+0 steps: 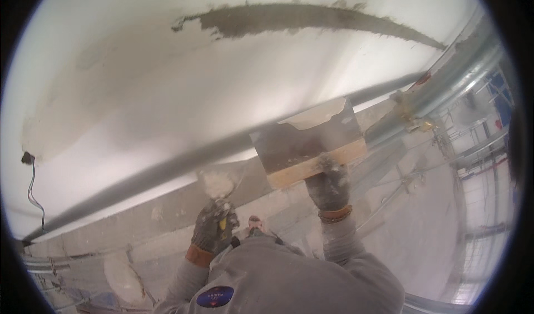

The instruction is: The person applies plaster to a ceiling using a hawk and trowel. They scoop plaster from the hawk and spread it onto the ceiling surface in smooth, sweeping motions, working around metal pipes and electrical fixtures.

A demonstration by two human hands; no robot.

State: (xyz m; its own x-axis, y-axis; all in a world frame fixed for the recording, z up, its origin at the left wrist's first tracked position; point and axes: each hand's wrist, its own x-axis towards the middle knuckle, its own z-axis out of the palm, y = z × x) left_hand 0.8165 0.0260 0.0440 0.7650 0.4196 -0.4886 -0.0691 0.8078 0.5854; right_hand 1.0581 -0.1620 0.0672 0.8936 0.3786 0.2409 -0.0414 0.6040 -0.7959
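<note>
My right hand, in a dirty grey glove, is closed round the wooden back of a wide steel plastering blade. A band of pale wet plaster lies along the blade's far edge. To its left, my gloved left hand grips a putty knife with a bit of yellow showing at the handle. White plaster cakes that knife and spots the glove. Beyond both tools, and touched by neither, is a white plastered surface with a damp greyish area and a long dark bare strip.
Wires hang from a hole at the far left. A shiny metal pole with a clamp runs along the right. Below are a plank and scaffold tubes. A shoe tip shows between my arms.
</note>
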